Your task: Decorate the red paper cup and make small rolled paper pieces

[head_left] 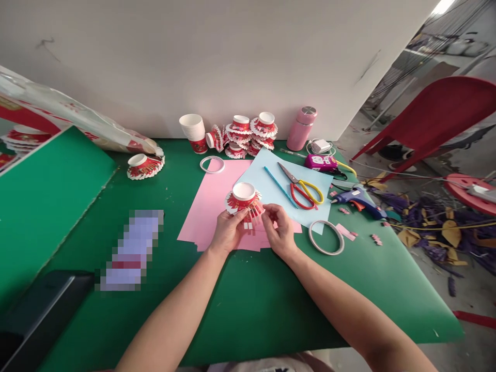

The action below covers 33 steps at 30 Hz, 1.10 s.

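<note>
Left hand (pixel 228 230): holds a cut paper cup (pixel 244 192)
Right hand (pixel 279 232): pinches the cup's strips (pixel 253 213)
Bottle (pixel 301 129): table's (pixel 248 299) back edge, near right corner
Glue gun (pixel 358 199): near right edge
Scissors (pixel 295 180): on blue paper (pixel 271 195)

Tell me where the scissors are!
In the head view, the scissors lie right of centre on the blue paper, between the blue stick and the glue gun, beyond the right hand.

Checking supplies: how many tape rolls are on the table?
2: one tape roll at the far end of the pink paper, another at the near corner of the blue paper. Others may be hidden.
</note>
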Available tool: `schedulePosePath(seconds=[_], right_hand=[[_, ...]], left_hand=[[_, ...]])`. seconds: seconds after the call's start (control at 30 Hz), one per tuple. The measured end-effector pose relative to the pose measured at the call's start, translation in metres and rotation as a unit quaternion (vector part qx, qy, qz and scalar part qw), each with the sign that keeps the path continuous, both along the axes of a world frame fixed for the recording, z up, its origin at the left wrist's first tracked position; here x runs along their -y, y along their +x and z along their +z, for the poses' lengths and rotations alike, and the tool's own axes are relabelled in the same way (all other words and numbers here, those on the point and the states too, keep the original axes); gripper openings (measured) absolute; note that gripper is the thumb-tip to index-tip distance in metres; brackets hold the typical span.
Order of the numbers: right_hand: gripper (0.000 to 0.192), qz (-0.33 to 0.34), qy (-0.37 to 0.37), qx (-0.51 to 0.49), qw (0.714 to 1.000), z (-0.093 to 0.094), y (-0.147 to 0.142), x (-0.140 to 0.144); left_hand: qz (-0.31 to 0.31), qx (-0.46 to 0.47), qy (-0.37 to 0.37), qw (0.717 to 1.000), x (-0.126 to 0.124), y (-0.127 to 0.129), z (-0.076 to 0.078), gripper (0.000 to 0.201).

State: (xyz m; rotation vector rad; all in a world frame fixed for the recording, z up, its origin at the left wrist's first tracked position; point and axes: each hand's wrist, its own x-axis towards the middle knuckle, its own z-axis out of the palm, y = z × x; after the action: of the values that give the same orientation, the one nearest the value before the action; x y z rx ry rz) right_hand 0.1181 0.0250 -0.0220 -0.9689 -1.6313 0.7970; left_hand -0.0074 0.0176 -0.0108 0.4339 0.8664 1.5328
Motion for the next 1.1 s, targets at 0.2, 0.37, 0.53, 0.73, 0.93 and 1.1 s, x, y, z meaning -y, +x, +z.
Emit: schedulePosePath(seconds=[0.2,0.37,0.53,0.73,0.93,1.1], right_hand=[[0.014,-0.002,-0.007,0.016,1.0,-0.001,0.0,-0.002],[0.014,0.008,0.008,0.025,1.0,-0.002,-0.003,0.001],[0.011,0.019,0.036,0.04,0.998,-0.003,-0.007,0.004],[0.007,0.001,0.061,0.063,0.996,-0.006,-0.004,0.003],[0.02,0.056,0.192,0.112,0.973,-0.005,-0.011,0.005],[0.014,-0.005,0.286,0.248,0.926,-0.007,-0.02,0.003]], left_hand=[[-0.002,-0.009,0.022,1.0,0.001,-0.004,-0.003,0.026],[0.002,-0.014,0.018,1.0,0.002,-0.003,-0.006,0.021],[-0.011,-0.01,0.023,1.0,0.003,-0.005,-0.009,0.021],[-0.009,-0.01,0.027,1.0,0.002,-0.003,-0.007,0.02],[0.052,0.007,0.018,0.998,0.003,-0.002,0.001,0.021],[0.092,0.013,0.011,0.996,0.003,-0.003,0.003,0.022]])
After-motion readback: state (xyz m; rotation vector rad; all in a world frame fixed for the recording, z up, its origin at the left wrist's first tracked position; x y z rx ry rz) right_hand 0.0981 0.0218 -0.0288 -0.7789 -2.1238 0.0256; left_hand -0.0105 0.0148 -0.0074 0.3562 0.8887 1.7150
